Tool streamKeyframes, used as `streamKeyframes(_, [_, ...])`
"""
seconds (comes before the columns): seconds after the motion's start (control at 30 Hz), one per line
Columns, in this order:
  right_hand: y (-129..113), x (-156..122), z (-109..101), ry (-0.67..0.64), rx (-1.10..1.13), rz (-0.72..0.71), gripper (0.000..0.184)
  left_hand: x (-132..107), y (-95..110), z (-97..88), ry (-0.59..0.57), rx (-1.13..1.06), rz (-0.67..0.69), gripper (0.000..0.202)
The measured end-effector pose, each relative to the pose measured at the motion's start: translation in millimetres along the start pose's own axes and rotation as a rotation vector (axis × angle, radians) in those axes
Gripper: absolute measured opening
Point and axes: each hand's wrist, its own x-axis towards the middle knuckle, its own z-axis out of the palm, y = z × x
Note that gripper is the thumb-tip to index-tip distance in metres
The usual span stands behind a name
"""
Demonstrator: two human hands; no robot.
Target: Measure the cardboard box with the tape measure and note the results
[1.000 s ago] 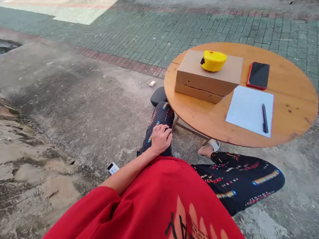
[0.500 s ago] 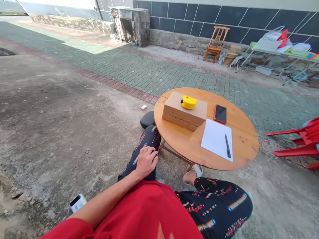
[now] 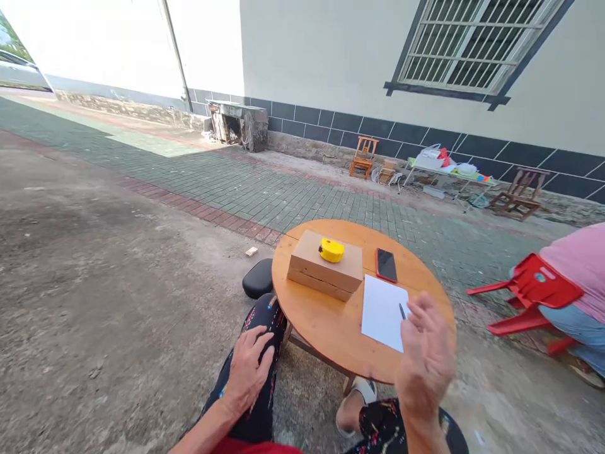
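My left hand [image 3: 248,366] rests on my left thigh, palm down, fingers stretched and a little apart. My right hand [image 3: 425,353] is raised at the near right edge of the round wooden table [image 3: 312,321]. It is blurred, fingers loosely bent, and I see nothing held in it. Behind its fingers lies a white sheet of paper [image 3: 380,309] with a dark pen [image 3: 402,311] on it, partly hidden by the hand. A yellow tape measure [image 3: 331,251] sits on a closed cardboard box [image 3: 321,274]. Beyond the paper lies a red-edged phone [image 3: 386,265].
A black stool seat [image 3: 258,279] stands by the table's left side. On the right, a person in pink [image 3: 579,265] sits on a red plastic chair [image 3: 529,284]. Along the wall stand a wooden chair [image 3: 363,156] and a folding table [image 3: 449,170] with bags.
My view has tilted up, showing the window and the seated person. My right hand has come into view over the table's edge. My left hand stays on the thigh, its fingers more spread.
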Motion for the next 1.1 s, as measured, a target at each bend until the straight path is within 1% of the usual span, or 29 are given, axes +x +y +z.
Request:
streamKeyframes(0.13, [27.1, -8.1, 15.9, -0.122, -0.049, 0.018, 0.028, 11.5, -20.7, 17.2, 0.049, -0.042, -0.050, 0.025])
streamKeyframes(0.2, [39.5, -15.3, 19.8, -0.123, -0.067, 0.034, 0.028, 11.9, -30.1, 28.3, 0.063, -0.041, -0.063, 0.026])
streamKeyframes(0.27, [47.8, -22.3, 18.2, -0.103, -0.084, 0.038, 0.027, 9.7, -35.9, 37.8, 0.055, -0.026, -0.069, 0.027])
streamKeyframes(0.33, [52.9, -30.2, 9.2, -0.095, -0.114, 0.016, 0.026, 6.9, -37.2, 42.0, 0.028, 0.003, -0.059, 0.027])
streamKeyframes(0.37, [54.9, -34.9, 1.5, -0.091, -0.142, -0.002, 0.025, 5.8, -36.2, 41.4, 0.010, 0.019, -0.050, 0.027])
streamKeyframes(0.47, [61.3, -52.6, -32.0, -0.040, -0.273, -0.025, 0.023, 5.8, -28.9, 30.7, -0.058, 0.054, -0.044, 0.029])
streamKeyframes(0.57, [72.5, -75.2, -70.2, 0.019, -0.435, 0.018, 0.021, 11.8, -22.0, 18.8, -0.117, 0.099, -0.090, 0.030])
streamKeyframes(0.63, [83.4, -93.4, -89.8, -0.012, -0.543, 0.070, 0.023, 17.1, -20.1, 16.1, -0.138, 0.118, -0.103, 0.030])
streamKeyframes(0.67, [89.3, -103.2, -96.5, -0.042, -0.604, 0.091, 0.025, 19.5, -19.8, 16.1, -0.143, 0.122, -0.110, 0.030])
streamKeyframes(0.73, [99.9, -122.3, -103.1, -0.136, -0.723, 0.131, 0.028, 23.1, -19.5, 17.2, -0.140, 0.128, -0.125, 0.030])
streamKeyframes(0.83, [111.1, -142.0, -102.1, -0.256, -0.856, 0.152, 0.030, 26.1, -17.7, 18.4, -0.140, 0.138, -0.122, 0.029])
streamKeyframes(0.93, [117.8, -145.8, -100.3, -0.261, -0.914, 0.134, 0.031, 27.3, -14.4, 19.6, -0.150, 0.152, -0.087, 0.028])
streamKeyframes(1.1, [125.6, -142.8, -106.2, -0.259, -0.941, 0.068, 0.037, 28.1, -11.8, 25.1, -0.157, 0.175, -0.024, 0.030])
